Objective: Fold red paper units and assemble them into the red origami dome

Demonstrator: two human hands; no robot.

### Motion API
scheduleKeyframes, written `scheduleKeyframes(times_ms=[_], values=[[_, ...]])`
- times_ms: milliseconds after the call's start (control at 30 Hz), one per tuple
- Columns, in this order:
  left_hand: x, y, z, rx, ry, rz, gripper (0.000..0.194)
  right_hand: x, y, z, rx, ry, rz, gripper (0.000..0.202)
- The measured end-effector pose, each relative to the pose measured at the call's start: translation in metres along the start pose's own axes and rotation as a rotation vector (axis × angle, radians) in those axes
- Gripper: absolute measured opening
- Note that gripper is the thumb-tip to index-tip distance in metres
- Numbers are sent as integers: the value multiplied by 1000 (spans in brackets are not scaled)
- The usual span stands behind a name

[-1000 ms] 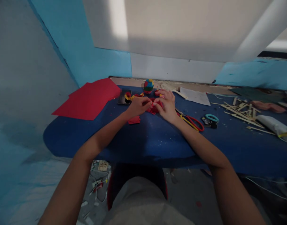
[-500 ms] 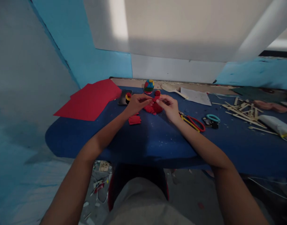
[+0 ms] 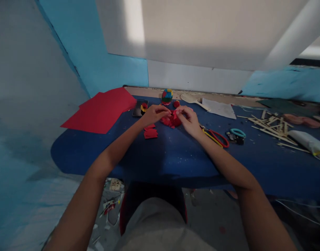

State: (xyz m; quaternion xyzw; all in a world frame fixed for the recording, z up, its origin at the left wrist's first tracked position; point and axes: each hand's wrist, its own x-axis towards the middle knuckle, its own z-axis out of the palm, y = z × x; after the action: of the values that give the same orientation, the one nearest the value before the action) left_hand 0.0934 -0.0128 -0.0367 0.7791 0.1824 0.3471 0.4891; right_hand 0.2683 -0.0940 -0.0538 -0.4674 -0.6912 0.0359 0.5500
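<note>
Over the middle of the table, my left hand (image 3: 156, 114) is closed in a pinch at a small red paper piece. My right hand (image 3: 188, 118) pinches that piece from the other side, fingertips closed on it. Just beneath my fingertips lies a pile of folded red paper (image 3: 170, 120), partly hidden by my hands. Small red paper pieces (image 3: 150, 133) are stacked below my left hand. A multicoloured folded paper ball (image 3: 166, 96) and a small red roll (image 3: 176, 104) sit behind my hands.
Large red sheets (image 3: 97, 111) lie on the blue table (image 3: 139, 157) at left, near a dark phone (image 3: 136, 109). Rightward are red-and-yellow-handled pliers (image 3: 217, 137), a teal ring (image 3: 237, 132), wooden sticks (image 3: 273, 127), white paper (image 3: 219, 108) and a pale spatula (image 3: 195, 101).
The red paper between my fingertips has changed angle, and my fingertips are slightly farther apart. My right hand has shifted slightly right.
</note>
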Motion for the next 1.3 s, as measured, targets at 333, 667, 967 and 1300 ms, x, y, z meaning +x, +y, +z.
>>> scheduleKeyframes(times_ms=[333,667,967,1300], values=[[-4,-1,-5,-40,-152,-46,22,0,-11,-9,-162,-121,-180,15],[-3,3,-2,220,-34,70,24,-2,-10,-4,-115,-93,-70,17],[-3,0,-3,432,6,151,30,-4,0,3,21,-82,86,17],[-5,3,17,473,285,129,20,-8,-9,6,-518,-36,-157,23]])
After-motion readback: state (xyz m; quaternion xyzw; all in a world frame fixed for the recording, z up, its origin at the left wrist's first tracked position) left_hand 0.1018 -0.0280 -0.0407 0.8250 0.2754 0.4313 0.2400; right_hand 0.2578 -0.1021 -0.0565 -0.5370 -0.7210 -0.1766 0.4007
